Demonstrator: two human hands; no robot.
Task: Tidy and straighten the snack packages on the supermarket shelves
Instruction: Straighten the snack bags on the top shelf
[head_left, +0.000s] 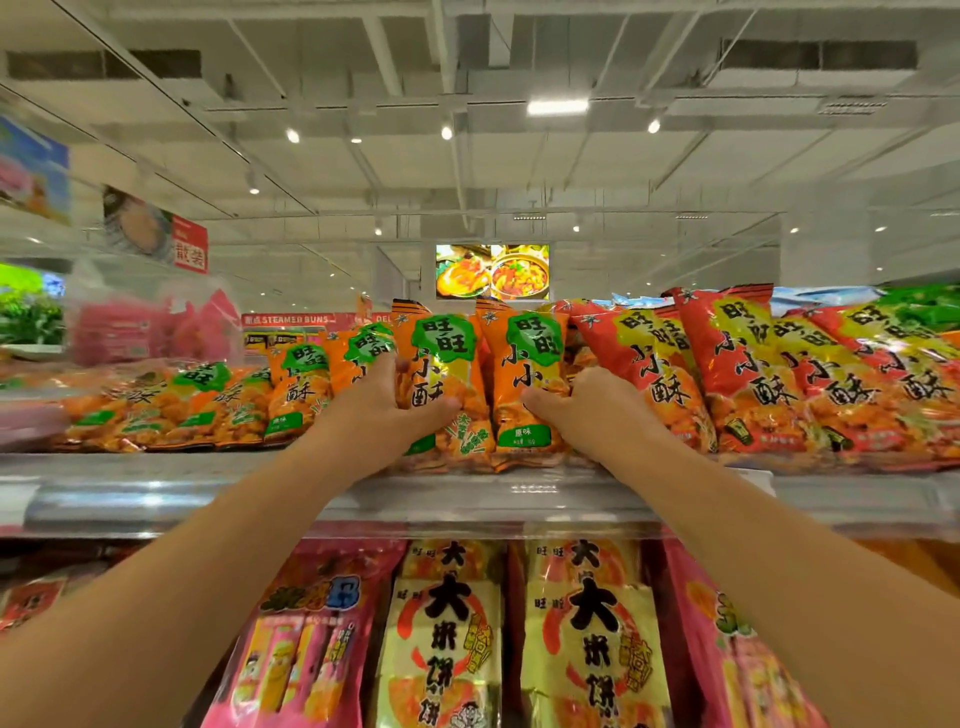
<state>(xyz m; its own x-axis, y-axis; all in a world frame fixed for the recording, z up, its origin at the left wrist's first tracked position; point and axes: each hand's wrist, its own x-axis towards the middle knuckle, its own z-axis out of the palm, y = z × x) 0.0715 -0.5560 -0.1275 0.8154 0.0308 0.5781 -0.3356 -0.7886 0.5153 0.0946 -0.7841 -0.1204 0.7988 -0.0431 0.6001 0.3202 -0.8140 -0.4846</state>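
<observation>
I see both arms reaching up to the top shelf (156, 491). Left hand (387, 410) grips 1 orange snack bag (441, 364): thumb curled across its front, fingers wrapped behind its left edge. Right hand (587, 410) grips a 2nd orange bag (527, 374): thumb on the front, fingers curled round its right edge. The 2 bags stand upright, side by side, touching, between the hands at the shelf's front edge.

Left of the left hand: more orange bags (296, 384), first leaning, further out lying flat. A blurred pink pack (145, 327) sits beyond those.

Right of the right hand: red bags (737, 364) in a row, tilted back and overlapping. Green packs (930, 306) behind them at the far right.

Below the hands, on the next shelf down: yellow cracker bags (441, 639) between the forearms, pink bags (306, 634) beside the left forearm, another pink bag beside the right forearm, partly hidden.
</observation>
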